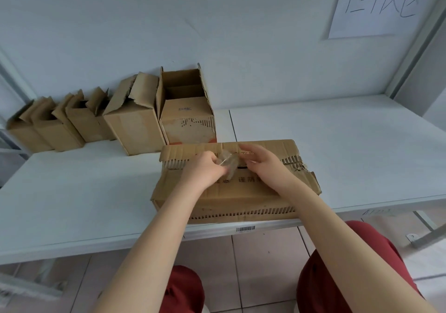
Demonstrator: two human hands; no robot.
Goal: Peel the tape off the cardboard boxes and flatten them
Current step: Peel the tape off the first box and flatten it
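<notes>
A worn brown cardboard box lies on its side at the near edge of the white table, its torn corrugated edges showing. A crumpled strip of clear tape rises from the box's top seam. My left hand pinches the tape's left end with closed fingers. My right hand rests over the seam just right of the tape, fingertips touching it; whether it grips the tape is unclear.
Several open cardboard boxes stand in a row along the wall at the back left, the tallest right behind the worked box. A paper sign hangs on the wall. Tiled floor and my red-clad knees show below the table edge.
</notes>
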